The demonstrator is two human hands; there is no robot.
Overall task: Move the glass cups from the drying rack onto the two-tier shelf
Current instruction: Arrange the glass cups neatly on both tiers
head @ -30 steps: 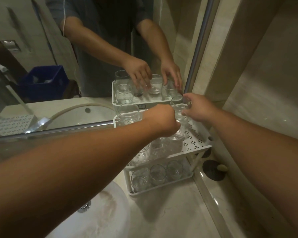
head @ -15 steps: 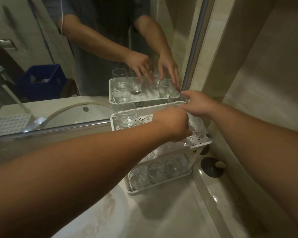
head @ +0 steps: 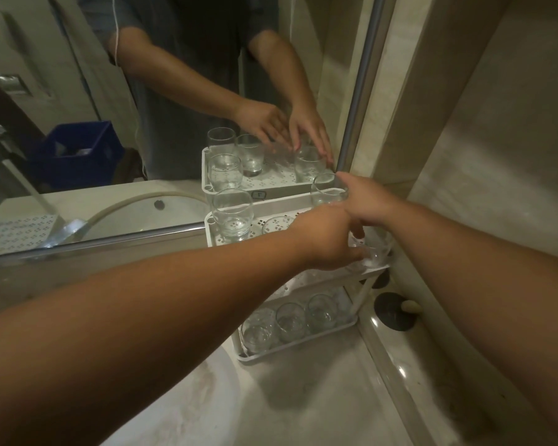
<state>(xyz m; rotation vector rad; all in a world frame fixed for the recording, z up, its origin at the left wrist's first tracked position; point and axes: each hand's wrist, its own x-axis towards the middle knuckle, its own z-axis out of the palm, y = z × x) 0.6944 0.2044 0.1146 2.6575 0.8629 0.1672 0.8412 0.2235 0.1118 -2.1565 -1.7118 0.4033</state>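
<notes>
Glass cup (head: 372,249) is sitting at the right front corner of the shelf's top tier (head: 372,274); my left hand (head: 327,239) is curling round it. My right hand (head: 364,204) is pinching a second cup (head: 327,191) behind. I'm counting four cups up top, three below (head: 290,320).

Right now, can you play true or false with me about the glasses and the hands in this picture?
1. The white shelf has two levels. True.
2. The bottom level is empty. False: a row of glass cups stands there.
3. The left hand holds a glass at the top level's right corner. True.
4. The shelf stands on the floor. False: it stands on the pale counter, against the mirror.
5. A glass cup stands at the top level's back left. True.
6. The crate in the mirror is red. False: the crate is blue.
</notes>
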